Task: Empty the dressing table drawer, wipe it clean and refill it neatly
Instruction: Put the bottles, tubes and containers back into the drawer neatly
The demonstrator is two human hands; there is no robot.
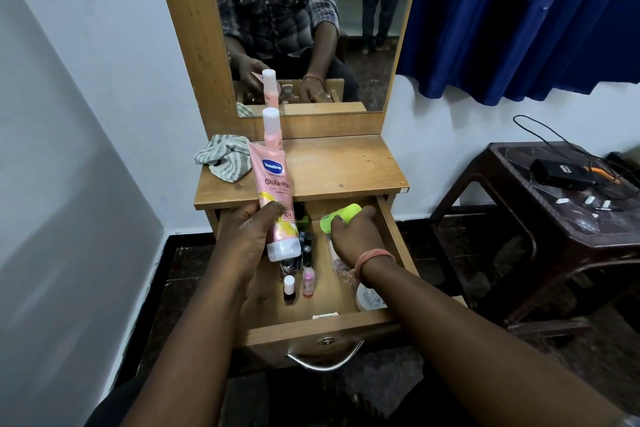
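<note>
Your tube (273, 194) sits left of the bottles (298, 282) in the drawer (311, 326); cloth (225, 158) on the tabletop (346, 163) behind.

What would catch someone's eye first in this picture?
The pink Vaseline tube, gripped cap-down in the left hand over the open drawer. Next, the neon green object the right hand grips at the drawer's back right.

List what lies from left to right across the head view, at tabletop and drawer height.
Striped cloth → pink Vaseline tube in the left hand → neon green object under the right hand → dark side table.
</note>
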